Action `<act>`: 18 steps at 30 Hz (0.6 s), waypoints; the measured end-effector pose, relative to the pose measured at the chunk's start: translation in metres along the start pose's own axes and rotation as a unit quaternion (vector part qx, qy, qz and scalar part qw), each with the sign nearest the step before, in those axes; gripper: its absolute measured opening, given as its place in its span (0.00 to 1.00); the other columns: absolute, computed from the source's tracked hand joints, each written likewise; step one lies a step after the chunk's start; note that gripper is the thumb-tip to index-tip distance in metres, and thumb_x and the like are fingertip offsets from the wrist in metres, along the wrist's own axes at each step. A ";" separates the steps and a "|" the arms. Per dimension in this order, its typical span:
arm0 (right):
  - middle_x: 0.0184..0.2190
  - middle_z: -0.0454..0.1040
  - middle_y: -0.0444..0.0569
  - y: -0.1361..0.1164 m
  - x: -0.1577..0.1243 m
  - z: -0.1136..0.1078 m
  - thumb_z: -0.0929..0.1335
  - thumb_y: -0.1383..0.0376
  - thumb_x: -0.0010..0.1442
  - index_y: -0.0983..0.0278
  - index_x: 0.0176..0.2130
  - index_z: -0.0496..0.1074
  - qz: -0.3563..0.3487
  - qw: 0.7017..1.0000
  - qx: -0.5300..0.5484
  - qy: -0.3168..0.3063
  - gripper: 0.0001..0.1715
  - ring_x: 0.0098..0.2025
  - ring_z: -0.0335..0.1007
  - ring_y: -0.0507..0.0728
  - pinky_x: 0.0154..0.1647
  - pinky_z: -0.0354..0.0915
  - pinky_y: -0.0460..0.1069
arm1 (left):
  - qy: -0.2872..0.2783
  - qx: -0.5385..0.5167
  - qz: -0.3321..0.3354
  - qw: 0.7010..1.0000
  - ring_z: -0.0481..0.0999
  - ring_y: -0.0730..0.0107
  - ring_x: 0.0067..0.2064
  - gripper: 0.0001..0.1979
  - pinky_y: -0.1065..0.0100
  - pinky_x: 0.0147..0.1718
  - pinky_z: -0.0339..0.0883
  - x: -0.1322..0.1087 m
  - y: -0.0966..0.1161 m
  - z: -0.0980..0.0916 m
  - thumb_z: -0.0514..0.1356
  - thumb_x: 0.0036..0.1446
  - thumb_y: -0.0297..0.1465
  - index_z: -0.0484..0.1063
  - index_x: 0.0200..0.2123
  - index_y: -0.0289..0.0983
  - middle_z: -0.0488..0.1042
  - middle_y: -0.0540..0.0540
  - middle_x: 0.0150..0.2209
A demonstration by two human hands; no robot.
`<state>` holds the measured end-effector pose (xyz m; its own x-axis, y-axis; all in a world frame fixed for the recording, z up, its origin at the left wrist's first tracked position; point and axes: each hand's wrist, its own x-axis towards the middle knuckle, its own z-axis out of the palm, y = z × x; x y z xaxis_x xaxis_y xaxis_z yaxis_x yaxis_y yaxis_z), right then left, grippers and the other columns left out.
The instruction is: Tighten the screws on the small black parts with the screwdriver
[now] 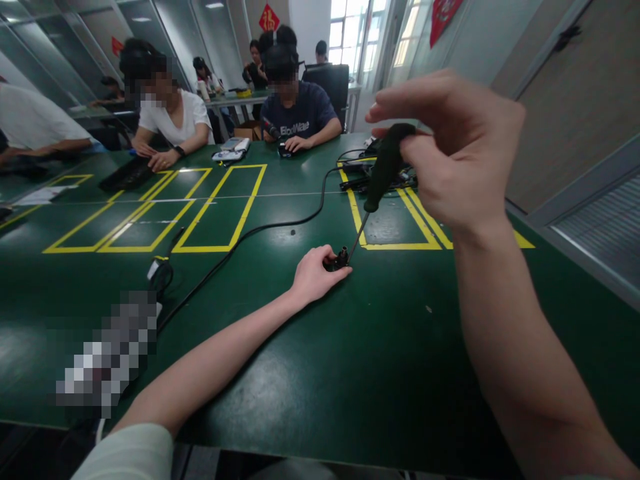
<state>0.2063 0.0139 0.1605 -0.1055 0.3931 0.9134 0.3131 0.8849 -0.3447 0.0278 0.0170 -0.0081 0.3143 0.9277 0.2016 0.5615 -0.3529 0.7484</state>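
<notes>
My left hand (pixel 314 277) rests on the green table, its fingers and thumb closed around a small black part (pixel 342 259) with a short round post sticking up; its exact kind is unclear. Raised at the right, my right hand (pixel 463 143) grips a screwdriver (pixel 384 170) by the top of its dark handle, between thumb and bent fingers. The screwdriver leans, and its thin shaft runs down to the right side of the black part. I cannot tell whether the tip touches the part or the table.
A black cable (pixel 260 228) crosses the green table (pixel 390 373). Beyond my right hand lie dark parts (pixel 357 183) among yellow tape outlines (pixel 247 207). At left are a blurred object (pixel 113 353) and a coiled cord (pixel 163 277). Two people (pixel 300 110) work across the table.
</notes>
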 end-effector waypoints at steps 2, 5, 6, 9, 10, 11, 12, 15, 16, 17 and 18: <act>0.39 0.84 0.40 0.002 -0.001 0.002 0.70 0.69 0.66 0.54 0.48 0.82 0.003 1.000 0.025 -0.005 0.15 0.46 0.83 0.54 0.50 0.80 0.54 | -0.001 -0.001 -0.001 1.000 0.71 0.64 0.36 0.17 0.65 0.36 0.61 0.000 0.000 0.000 0.72 0.53 0.37 0.65 0.29 0.39 0.72 0.51 0.31; 0.35 0.85 0.41 0.000 -0.002 0.007 0.73 0.68 0.63 0.54 0.48 0.82 0.011 0.999 0.043 0.014 0.15 0.41 0.84 0.55 0.45 0.80 0.53 | -0.001 0.002 -0.002 1.000 0.71 0.64 0.36 0.18 0.65 0.36 0.60 0.000 0.001 0.000 0.72 0.53 0.37 0.65 0.29 0.39 0.72 0.51 0.32; 0.36 0.85 0.41 -0.001 -0.002 0.008 0.74 0.68 0.62 0.53 0.49 0.82 0.014 0.998 0.049 0.021 0.16 0.40 0.84 0.55 0.45 0.80 0.52 | 0.000 0.004 -0.002 1.000 0.71 0.64 0.37 0.17 0.65 0.36 0.60 0.000 0.001 -0.001 0.72 0.53 0.37 0.65 0.29 0.39 0.72 0.51 0.32; 0.45 0.85 0.40 -0.004 -0.001 0.009 0.73 0.64 0.65 0.48 0.52 0.80 0.031 0.997 0.076 0.003 0.17 0.43 0.84 0.54 0.47 0.80 0.52 | 0.001 0.005 -0.002 1.000 0.71 0.64 0.37 0.18 0.65 0.36 0.61 0.000 0.001 -0.001 0.72 0.53 0.37 0.64 0.29 0.39 0.72 0.51 0.32; 0.47 0.85 0.39 -0.004 -0.001 0.008 0.70 0.63 0.67 0.48 0.53 0.80 0.043 0.995 0.093 -0.014 0.17 0.45 0.84 0.55 0.49 0.80 0.52 | 0.001 0.004 -0.002 1.000 0.71 0.64 0.37 0.18 0.65 0.36 0.61 0.000 0.001 -0.001 0.72 0.53 0.37 0.64 0.29 0.39 0.72 0.51 0.32; 0.49 0.84 0.39 -0.005 -0.001 0.007 0.68 0.61 0.68 0.48 0.54 0.80 0.057 0.992 0.111 -0.032 0.17 0.47 0.84 0.56 0.51 0.79 0.53 | 0.001 0.003 -0.002 1.000 0.71 0.65 0.37 0.18 0.65 0.36 0.60 0.000 0.001 -0.001 0.72 0.53 0.37 0.64 0.29 0.39 0.72 0.51 0.32; 0.49 0.84 0.39 -0.005 -0.001 0.006 0.65 0.60 0.69 0.48 0.54 0.80 0.068 0.988 0.125 -0.051 0.18 0.50 0.83 0.57 0.54 0.79 0.55 | 0.000 0.003 -0.002 1.000 0.71 0.65 0.36 0.18 0.65 0.36 0.60 0.000 0.001 -0.001 0.72 0.53 0.37 0.64 0.29 0.39 0.72 0.51 0.32; 0.45 0.85 0.42 -0.006 -0.001 0.003 0.63 0.54 0.70 0.51 0.51 0.82 0.076 0.987 0.116 -0.078 0.20 0.53 0.82 0.61 0.57 0.76 0.58 | -0.001 0.003 0.001 1.000 0.71 0.65 0.37 0.18 0.65 0.36 0.61 0.000 0.000 -0.001 0.72 0.53 0.37 0.64 0.29 0.39 0.73 0.51 0.32; 0.44 0.86 0.44 -0.006 0.000 0.002 0.64 0.53 0.69 0.52 0.47 0.83 0.068 0.992 0.079 -0.072 0.19 0.51 0.82 0.61 0.56 0.76 0.58 | 0.000 0.003 0.002 1.000 0.71 0.65 0.37 0.18 0.65 0.36 0.61 0.000 0.000 -0.001 0.72 0.53 0.37 0.64 0.29 0.39 0.73 0.51 0.32; 0.43 0.85 0.46 -0.005 0.000 0.002 0.66 0.52 0.69 0.54 0.44 0.83 0.053 0.996 0.028 -0.066 0.17 0.50 0.82 0.60 0.54 0.76 0.57 | 0.002 0.004 0.003 1.000 0.71 0.65 0.37 0.18 0.65 0.36 0.61 0.000 -0.001 -0.001 0.72 0.53 0.37 0.64 0.29 0.39 0.73 0.51 0.32; 0.44 0.84 0.48 -0.005 0.001 0.002 0.68 0.52 0.68 0.55 0.42 0.83 0.037 0.997 -0.027 -0.057 0.16 0.50 0.81 0.59 0.53 0.76 0.57 | 0.003 0.004 0.004 1.000 0.71 0.65 0.37 0.18 0.65 0.36 0.60 0.000 -0.001 -0.001 0.72 0.53 0.37 0.65 0.29 0.39 0.73 0.51 0.32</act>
<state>0.2031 0.0103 0.1623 -0.1859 0.4860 0.8539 0.3750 0.8384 -0.3955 0.0265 0.0175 -0.0082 0.3144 0.9257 0.2103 0.5652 -0.3606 0.7420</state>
